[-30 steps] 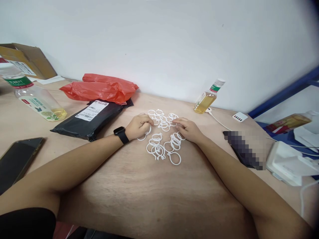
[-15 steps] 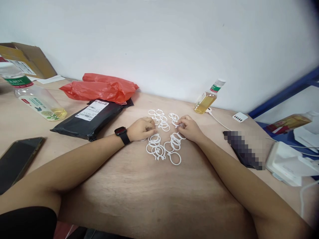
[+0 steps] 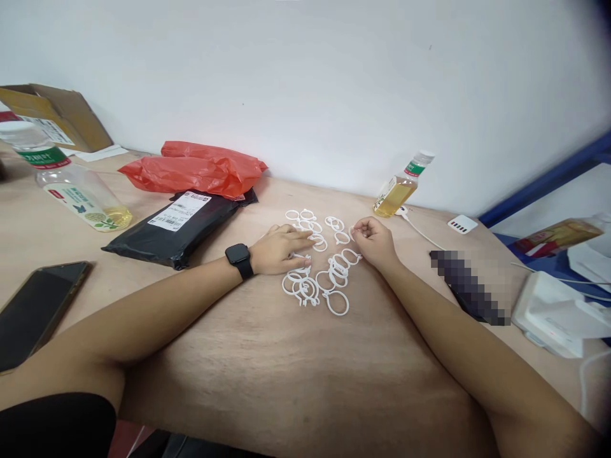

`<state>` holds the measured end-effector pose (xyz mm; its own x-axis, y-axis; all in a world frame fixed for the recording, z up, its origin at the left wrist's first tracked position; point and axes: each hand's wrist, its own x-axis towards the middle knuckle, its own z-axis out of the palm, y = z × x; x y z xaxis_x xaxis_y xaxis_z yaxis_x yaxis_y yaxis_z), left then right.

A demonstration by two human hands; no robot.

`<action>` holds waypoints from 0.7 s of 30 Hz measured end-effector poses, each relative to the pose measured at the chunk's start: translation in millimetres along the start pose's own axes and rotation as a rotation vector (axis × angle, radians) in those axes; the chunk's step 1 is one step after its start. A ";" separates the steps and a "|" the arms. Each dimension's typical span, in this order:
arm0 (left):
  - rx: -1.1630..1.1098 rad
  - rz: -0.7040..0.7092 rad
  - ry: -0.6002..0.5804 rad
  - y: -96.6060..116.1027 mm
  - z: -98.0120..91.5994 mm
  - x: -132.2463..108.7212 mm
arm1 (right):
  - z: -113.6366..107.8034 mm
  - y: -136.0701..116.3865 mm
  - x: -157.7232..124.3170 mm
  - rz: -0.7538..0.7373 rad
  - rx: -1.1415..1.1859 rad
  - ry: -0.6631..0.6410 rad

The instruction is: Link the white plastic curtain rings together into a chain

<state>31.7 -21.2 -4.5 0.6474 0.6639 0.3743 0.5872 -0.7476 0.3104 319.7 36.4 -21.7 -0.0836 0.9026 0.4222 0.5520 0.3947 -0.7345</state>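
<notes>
White plastic rings with small eyelets, like curtain rings, lie in loose groups on the wooden table. My left hand point(image 3: 281, 248) rests palm down among them, fingers spread; it partly covers the back-left rings point(image 3: 318, 242) and reaches the edge of the front-left pile point(image 3: 305, 289). At the right, my right hand point(image 3: 375, 242) is closed in a pinch, with a bit of a white ring point(image 3: 352, 233) showing at its fingertips. Just left of it lie a few back-right rings point(image 3: 335, 223). Below are the front-right rings point(image 3: 338, 270) and a single larger-looking ring point(image 3: 338, 314).
A black parcel point(image 3: 184, 232) and red plastic bag point(image 3: 195, 168) lie at the back left. Bottles stand left point(image 3: 79, 191) and back right point(image 3: 396, 194). A phone point(image 3: 41, 312), a white charger hub point(image 3: 463, 224), a cable, a pixelated dark object point(image 3: 468, 286) and a white device point(image 3: 548, 315) are around.
My left hand has shifted slightly right and its fingers have spread out over the rings. My right hand has drawn a little right and up, away from the back-right rings, still pinching.
</notes>
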 end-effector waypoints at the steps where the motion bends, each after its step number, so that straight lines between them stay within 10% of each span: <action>1: 0.018 -0.004 -0.033 1.5 0.0 -0.2 | 0.1 2.0 1.0 0.002 -0.009 0.013; 12: 0.026 -0.028 0.009 1.1 0.1 -0.5 | 0.0 4.8 3.1 0.011 0.043 -0.076; 21: -0.003 -0.027 0.326 -6.9 -2.6 -0.5 | -0.6 4.6 4.8 0.089 0.145 -0.054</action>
<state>26.1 -16.4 -4.5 0.4415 0.6425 0.6263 0.6002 -0.7303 0.3261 322.4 42.5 -22.8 -0.0869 0.9414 0.3260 0.4341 0.3304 -0.8381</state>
